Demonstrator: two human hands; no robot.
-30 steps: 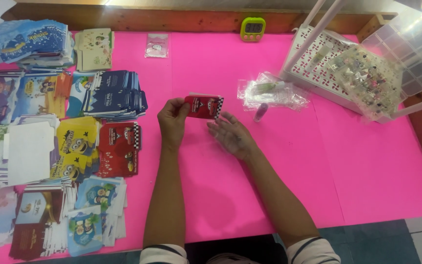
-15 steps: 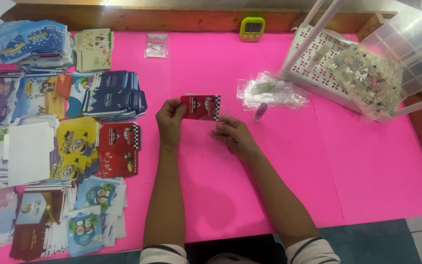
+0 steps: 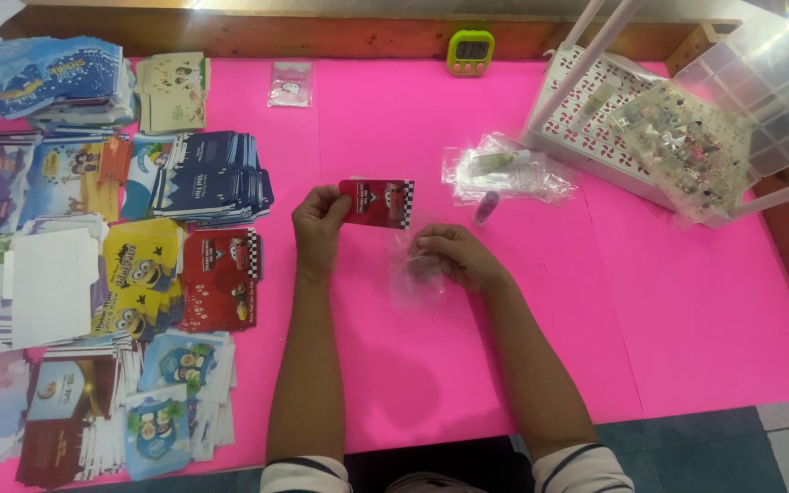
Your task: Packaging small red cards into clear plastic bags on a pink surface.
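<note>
1. Right hand, near centre, pinches a clear plastic sleeve flat on the pink table.
2. Left hand, at 9 o'clock of it, grips a red card by its edge.
3. At 1 o'clock lie crumpled clear bags; the flimsy sleeve could probably fold shut, jamming the card.

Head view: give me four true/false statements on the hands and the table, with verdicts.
1. The left hand holds a small red card with a checkered edge. True.
2. The right hand lies on a clear plastic sleeve. True.
3. The green digital timer sits in the white perforated basket. False: it stands on the pink table at the far edge.
4. The card stacks lie to the person's right. False: they lie left.
</note>
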